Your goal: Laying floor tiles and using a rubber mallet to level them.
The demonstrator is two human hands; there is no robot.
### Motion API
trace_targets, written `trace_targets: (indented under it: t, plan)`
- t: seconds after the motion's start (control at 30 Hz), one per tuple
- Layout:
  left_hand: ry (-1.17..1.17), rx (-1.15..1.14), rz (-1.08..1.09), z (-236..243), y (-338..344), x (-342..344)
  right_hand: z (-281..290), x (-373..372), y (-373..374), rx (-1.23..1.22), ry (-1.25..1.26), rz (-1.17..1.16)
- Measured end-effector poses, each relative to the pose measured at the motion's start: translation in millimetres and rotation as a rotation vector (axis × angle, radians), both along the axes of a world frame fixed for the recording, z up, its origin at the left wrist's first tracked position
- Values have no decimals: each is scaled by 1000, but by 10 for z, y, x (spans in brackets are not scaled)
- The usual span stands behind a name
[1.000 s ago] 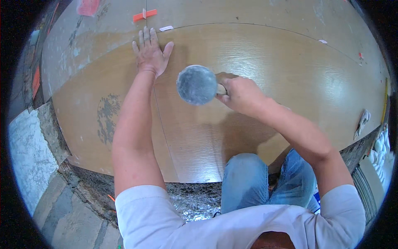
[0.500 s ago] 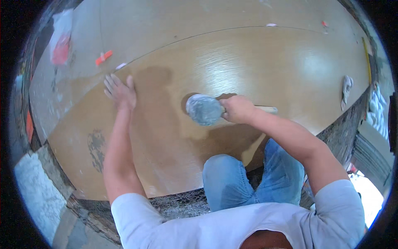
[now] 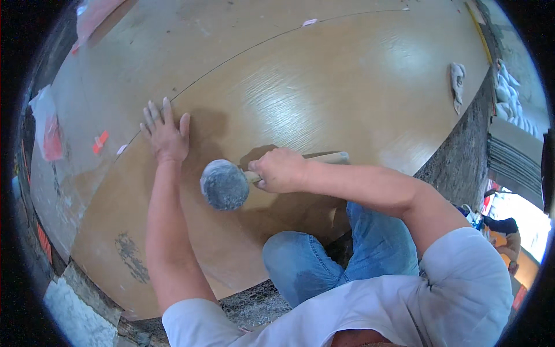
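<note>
My left hand (image 3: 169, 136) lies with fingers spread on a glossy tan tile (image 3: 370, 87), fingertips near the seam. Just left of it are a small white clip (image 3: 122, 149) and an orange wedge (image 3: 100, 141). My right hand (image 3: 276, 170) grips the pale handle (image 3: 332, 157) of a mallet, its round, dusty grey head (image 3: 224, 186) over the tile, right of my left forearm. My bent knees in jeans are below the mallet at the tile's near edge.
Plastic bags with pink contents (image 3: 49, 130) lie at the left and upper left. A crumpled cloth (image 3: 457, 87) rests on the right tile, near a yellow strip (image 3: 480, 32). Beyond are white bundles (image 3: 509, 98) and stacked grey sheets (image 3: 509, 162). Rough dark ground borders the tiles.
The view has swung, shifting the tiles and objects. My left hand has moved right along the seam, past the white clip. The mallet and right hand sit lower and further left in view.
</note>
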State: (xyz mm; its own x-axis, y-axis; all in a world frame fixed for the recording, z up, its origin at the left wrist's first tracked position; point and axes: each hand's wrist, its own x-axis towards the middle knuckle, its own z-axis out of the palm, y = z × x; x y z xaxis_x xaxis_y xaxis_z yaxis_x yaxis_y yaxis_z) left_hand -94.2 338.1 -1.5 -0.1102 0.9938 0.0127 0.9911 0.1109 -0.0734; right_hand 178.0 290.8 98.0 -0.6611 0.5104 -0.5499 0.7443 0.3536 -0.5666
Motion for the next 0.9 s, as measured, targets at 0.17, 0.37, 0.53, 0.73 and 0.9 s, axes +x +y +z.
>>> trace_targets:
  t: [0.17, 0.37, 0.53, 0.73, 0.9]
  plan:
    - [18, -10, -9, 37, -9, -25, -112, 203, 156, 16, -36, -33]
    - [-234, -2, -21, 39, 71, 61, -219, 386, 201, 118, 11, -79]
    - [-315, 62, -20, 80, -182, -116, -242, 137, 115, 140, -26, -60]
    - [-321, -36, 383, 107, -951, -75, -387, 393, 135, 199, 17, -74]
    - [-121, 39, 760, 130, -1060, -872, -290, 273, 172, 117, -144, -38]
